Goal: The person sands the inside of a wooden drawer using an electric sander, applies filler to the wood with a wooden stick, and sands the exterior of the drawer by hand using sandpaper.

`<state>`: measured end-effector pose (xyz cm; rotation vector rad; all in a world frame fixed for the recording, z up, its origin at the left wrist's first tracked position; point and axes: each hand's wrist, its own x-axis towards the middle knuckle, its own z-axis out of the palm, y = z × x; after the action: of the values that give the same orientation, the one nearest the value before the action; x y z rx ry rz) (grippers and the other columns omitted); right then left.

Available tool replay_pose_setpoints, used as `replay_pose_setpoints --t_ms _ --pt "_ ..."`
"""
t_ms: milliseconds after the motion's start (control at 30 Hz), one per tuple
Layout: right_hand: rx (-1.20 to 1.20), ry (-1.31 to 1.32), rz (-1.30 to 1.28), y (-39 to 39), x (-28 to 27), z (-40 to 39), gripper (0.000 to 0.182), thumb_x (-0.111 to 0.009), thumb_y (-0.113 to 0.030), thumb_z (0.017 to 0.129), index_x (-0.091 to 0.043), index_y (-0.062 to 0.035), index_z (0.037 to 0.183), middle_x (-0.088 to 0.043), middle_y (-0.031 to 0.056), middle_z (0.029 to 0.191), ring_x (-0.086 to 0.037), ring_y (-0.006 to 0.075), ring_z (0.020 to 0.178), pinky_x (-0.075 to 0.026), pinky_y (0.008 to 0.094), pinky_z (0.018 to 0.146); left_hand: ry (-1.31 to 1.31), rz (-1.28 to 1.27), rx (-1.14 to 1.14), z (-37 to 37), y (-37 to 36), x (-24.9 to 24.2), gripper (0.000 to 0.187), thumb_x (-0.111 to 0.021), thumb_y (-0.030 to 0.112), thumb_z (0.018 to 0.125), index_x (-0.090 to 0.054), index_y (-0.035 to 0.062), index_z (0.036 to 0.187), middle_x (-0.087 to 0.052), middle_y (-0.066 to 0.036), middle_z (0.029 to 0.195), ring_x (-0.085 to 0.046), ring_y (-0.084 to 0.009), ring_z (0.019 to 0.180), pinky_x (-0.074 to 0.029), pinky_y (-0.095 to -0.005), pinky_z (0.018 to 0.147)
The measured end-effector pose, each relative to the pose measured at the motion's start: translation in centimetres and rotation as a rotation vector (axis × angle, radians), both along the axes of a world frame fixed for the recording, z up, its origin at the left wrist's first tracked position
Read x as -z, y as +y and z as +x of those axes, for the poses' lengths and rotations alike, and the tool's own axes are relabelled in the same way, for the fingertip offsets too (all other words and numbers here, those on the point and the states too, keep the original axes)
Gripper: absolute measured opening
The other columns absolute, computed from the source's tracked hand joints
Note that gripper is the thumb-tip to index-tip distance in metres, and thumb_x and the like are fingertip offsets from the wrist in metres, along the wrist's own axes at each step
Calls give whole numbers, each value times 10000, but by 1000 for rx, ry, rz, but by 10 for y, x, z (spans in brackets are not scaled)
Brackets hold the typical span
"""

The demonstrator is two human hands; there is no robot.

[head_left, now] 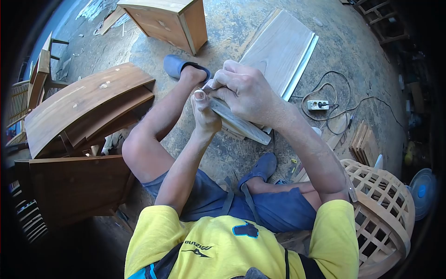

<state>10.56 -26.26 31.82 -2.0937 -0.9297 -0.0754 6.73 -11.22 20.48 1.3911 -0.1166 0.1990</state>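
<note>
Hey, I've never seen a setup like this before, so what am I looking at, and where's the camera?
There's no machine here, just a person using two bare hands. The only picture comes from a camera worn on the head, looking forward and down past a yellow shirt. The left hand and right hand are raised close together; anything pinched between them is too hidden to name. Beyond them, flat boards lie on the floor. To the right are a power strip and a wooden grid; to the left is a curved wooden piece.
</note>
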Motion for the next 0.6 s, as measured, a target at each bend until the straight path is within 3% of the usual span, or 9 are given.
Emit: replay_pose_setpoints --t_ms 167,233,367,400,533,600 --pt "-30 177 -176 -36 -19 -11 59 -713 -57 902 -692 -3 913 -625 159 825 -649 312 741 -512 422 680 15 14 -34 1 -1 -16 1076 -211 864 989 -694 -97 1022 -708 -108 853 -652 -160 797 -513 -289 711" --pt "72 81 -84 -33 -9 4 114 -790 -68 867 -703 -1 894 -665 92 844 -659 212 715 -508 363 670 32 11 -33 -1 -3 -13 1083 -204 864 988 -697 -100 1032 -714 -116 852 -655 -161 797 -517 -294 716" --pt "-5 -58 28 -7 0 -2 90 -776 -49 870 -716 2 914 -674 94 839 -659 226 704 -515 366 648 5 -62 -81 4 -3 -5 1073 -197 840 999 -699 -108 1028 -724 -126 859 -660 -175 783 -519 -321 708" --pt "-25 36 -18 -11 -8 -4 99 -755 -83 884 -696 -4 878 -662 150 818 -678 311 771 -534 421 719 -9 -14 -50 5 0 -4 1070 -196 836 1002 -698 -108 1029 -724 -123 861 -659 -175 791 -519 -321 710" --pt "170 62 -89 -36 -11 25 119 -752 -75 886 -668 0 847 -655 153 821 -675 323 798 -530 426 756 -16 32 -47 0 -3 -8 1092 -176 854 996 -700 -103 1051 -722 -108 874 -659 -171 808 -523 -317 720" --pt "77 34 -48 -18 -10 1 114 -749 -81 890 -677 -3 848 -657 152 813 -675 317 792 -532 426 757 1 24 -40 3 1 -5 1117 -177 884 977 -697 -102 1042 -711 -104 862 -650 -164 805 -518 -307 720"
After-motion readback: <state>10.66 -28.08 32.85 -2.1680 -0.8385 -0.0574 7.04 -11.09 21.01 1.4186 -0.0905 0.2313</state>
